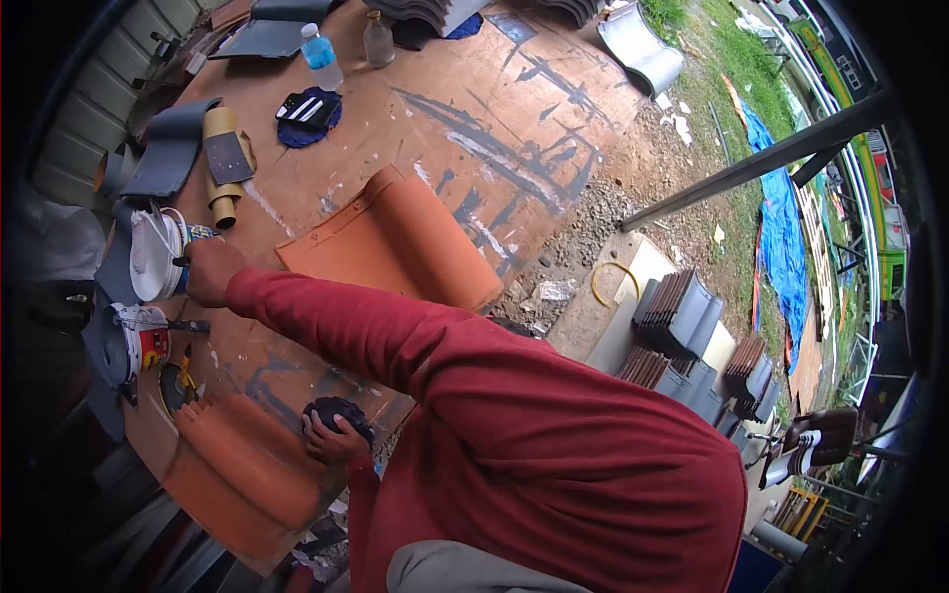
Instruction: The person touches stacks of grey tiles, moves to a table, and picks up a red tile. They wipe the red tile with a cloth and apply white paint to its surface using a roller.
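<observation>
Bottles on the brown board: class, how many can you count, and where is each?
2. One, blue-capped, stands near the top left; the other, brown-capped, stands just right of it. The outstretched arm could hide more.

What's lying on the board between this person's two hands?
Nothing; the head view shows just a bare stretch of board with grey smears between the right hand and the left hand.

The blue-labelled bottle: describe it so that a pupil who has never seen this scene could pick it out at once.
Start with the big paint-marked brown board. Near its far edge, just beyond the dark blue cloth, two bottles stand side by side. Choose the left one, with a white cap and bright blue label; its neighbour has no blue label.
</observation>
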`<state>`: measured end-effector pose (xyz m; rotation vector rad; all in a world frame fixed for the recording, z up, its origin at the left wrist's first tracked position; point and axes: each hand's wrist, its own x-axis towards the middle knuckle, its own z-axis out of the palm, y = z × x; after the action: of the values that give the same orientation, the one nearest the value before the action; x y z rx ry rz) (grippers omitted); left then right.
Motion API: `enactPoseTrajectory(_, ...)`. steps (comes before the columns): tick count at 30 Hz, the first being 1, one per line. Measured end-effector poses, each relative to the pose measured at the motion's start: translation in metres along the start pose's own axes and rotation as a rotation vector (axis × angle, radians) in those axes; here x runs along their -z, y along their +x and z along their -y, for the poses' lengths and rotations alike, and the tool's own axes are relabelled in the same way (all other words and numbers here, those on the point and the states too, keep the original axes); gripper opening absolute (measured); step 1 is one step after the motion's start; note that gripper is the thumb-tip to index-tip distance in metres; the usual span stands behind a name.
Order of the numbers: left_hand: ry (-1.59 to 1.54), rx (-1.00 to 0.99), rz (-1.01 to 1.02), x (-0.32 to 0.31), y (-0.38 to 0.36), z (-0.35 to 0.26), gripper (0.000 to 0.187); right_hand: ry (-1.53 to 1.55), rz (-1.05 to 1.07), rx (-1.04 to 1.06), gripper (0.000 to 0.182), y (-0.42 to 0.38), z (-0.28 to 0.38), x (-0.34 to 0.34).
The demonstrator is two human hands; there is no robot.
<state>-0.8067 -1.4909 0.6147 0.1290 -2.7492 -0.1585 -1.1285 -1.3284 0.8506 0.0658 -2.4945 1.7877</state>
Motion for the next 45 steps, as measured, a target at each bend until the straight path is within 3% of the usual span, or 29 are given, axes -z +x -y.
enactPoseTrajectory(2, 0.046, -0.053, -0.054, -0.003, 0.0, 0.001, 0.052, 0.182, -0.055, 0.061, 0.038, -0.009, -0.009, 0.014)
enactPoseTrajectory(3, 0.015, -0.075, -0.069, -0.008, 0.0, 0.007, 0.051, 0.456, 0.159, -0.16, 0.043, -0.039, 0.01, 0.065)
enactPoseTrajectory(5, -0.023, -0.059, -0.043, -0.012, -0.001, 0.01, 0.05, 0.649, 0.362, -0.246, 0.038, -0.068, -0.011, 0.111)
enactPoseTrajectory(8, -0.015, -0.019, -0.007, -0.006, 0.0, 0.007, 0.051, 0.684, 0.462, -0.359, 0.028, -0.124, -0.047, 0.193)
enactPoseTrajectory(12, -0.01, 0.081, 0.052, 0.001, 0.003, 0.003, 0.052, 0.371, 0.353, -0.459, 0.045, -0.205, -0.098, 0.28)
enactPoseTrajectory(15, 0.102, 0.088, 0.091, 0.005, 0.005, -0.005, 0.053, 0.106, 0.355, -0.419, 0.047, -0.249, -0.138, 0.329)
enactPoseTrajectory(18, 0.224, 0.096, 0.1, 0.019, 0.015, -0.034, 0.055, -0.039, 0.378, -0.378, 0.047, -0.253, -0.136, 0.348)
enactPoseTrajectory(21, -0.086, -0.027, -0.208, 0.035, 0.049, -0.102, 0.055, 0.265, 0.335, -0.48, 0.048, -0.245, -0.128, 0.348)
enactPoseTrajectory(23, -0.433, -0.239, -0.12, 0.038, 0.08, -0.152, 0.051, 0.33, 0.301, -0.492, 0.049, -0.237, -0.113, 0.341)
enactPoseTrajectory(25, -0.502, -0.433, 0.122, 0.017, 0.107, -0.192, 0.05, 0.438, 0.252, -0.499, 0.048, -0.233, -0.108, 0.334)
enactPoseTrajectory(27, -0.434, -0.413, 0.231, -0.001, 0.121, -0.219, 0.053, 0.459, 0.26, -0.478, 0.048, -0.238, -0.109, 0.337)
enactPoseTrajectory(31, -0.27, -0.617, 0.37, 0.003, 0.097, -0.222, 0.06, 0.501, 0.259, -0.443, 0.049, -0.256, -0.124, 0.349)
enactPoseTrajectory(33, -0.569, -0.711, 0.517, 0.002, 0.058, -0.216, 0.052, 0.517, 0.261, -0.452, 0.049, -0.262, -0.137, 0.351)
enactPoseTrajectory(35, -0.641, -0.807, 0.567, 0.003, 0.023, -0.186, 0.042, 0.537, 0.257, -0.487, 0.048, -0.265, -0.148, 0.35)
enactPoseTrajectory(37, -0.564, -0.528, 0.292, 0.021, 0.018, -0.155, 0.037, 0.572, 0.24, -0.506, 0.048, -0.266, -0.156, 0.348)
enactPoseTrajectory(39, -0.272, -0.007, 0.054, 0.033, 0.018, -0.135, 0.042, 0.575, 0.236, -0.517, 0.047, -0.262, -0.162, 0.348)
enactPoseTrajectory(40, -0.264, -0.017, 0.061, 0.028, 0.016, -0.127, 0.042, 0.589, 0.23, -0.521, 0.047, -0.26, -0.164, 0.349)
enactPoseTrajectory(42, 0.017, 0.29, -0.045, 0.0, -0.003, -0.105, 0.052, 0.59, 0.216, -0.533, 0.045, -0.252, -0.169, 0.35)
enactPoseTrajectory(43, 0.201, 0.114, 0.025, -0.006, -0.014, -0.09, 0.058, 0.649, 0.231, -0.541, 0.044, -0.249, -0.174, 0.351)
enactPoseTrajectory(45, 0.105, 0.216, -0.005, -0.013, -0.017, -0.079, 0.059, 0.652, 0.235, -0.533, 0.044, -0.242, -0.177, 0.353)
